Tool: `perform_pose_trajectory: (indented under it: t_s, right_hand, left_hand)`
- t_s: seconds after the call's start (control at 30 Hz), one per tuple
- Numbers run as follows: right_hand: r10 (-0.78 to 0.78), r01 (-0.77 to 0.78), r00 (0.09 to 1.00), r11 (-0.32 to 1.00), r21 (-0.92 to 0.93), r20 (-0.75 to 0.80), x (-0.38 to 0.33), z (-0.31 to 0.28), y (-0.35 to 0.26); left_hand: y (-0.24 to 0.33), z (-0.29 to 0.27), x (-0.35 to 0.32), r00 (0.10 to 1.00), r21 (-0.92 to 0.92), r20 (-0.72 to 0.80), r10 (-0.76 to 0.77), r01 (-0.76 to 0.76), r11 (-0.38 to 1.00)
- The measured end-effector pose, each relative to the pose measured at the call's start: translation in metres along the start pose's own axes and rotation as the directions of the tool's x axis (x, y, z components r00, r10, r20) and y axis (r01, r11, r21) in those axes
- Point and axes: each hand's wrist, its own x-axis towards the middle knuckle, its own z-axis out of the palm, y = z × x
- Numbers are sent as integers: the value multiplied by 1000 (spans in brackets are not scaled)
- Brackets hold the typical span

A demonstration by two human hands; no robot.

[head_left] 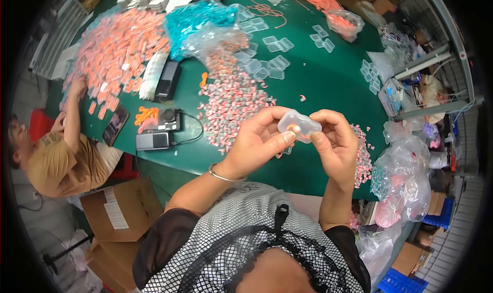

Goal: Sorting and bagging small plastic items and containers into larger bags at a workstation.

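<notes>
Above the near edge of the table, both my hands hold a small clear plastic case (306, 121). My left hand (257, 141) pinches its left side between thumb and fingers, and my right hand (336, 148) grips the right side the same way. Something orange shows through the plastic, too small to name. Just beyond my left hand lies a heap of small pink-and-grey pieces (233, 98). Another heap of such pieces (363, 157) sits to the right of my right hand. One loose piece (302, 98) lies beyond the case.
Several clear cases (278, 44) lie across the green table (328, 77). A large heap of orange packs (126, 46), teal cords (197, 23) and a camera (169, 119) are on the left. There, a person (67, 154) reaches into the packs. Plastic bags (405, 175) crowd the right edge.
</notes>
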Motion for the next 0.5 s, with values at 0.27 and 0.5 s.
perform_pose_trajectory:
  t_s: [0.27, 0.5]
  right_hand:
    - [-25, 21, 997, 998, 58, 67, 2, 62, -11]
    - [-74, 73, 995, 997, 17, 68, 7, 77, -23]
  left_hand:
    - [31, -36, -46, 977, 37, 45, 210, -212, 977]
    - [45, -47, -48, 951, 109, 68, 302, -308, 945]
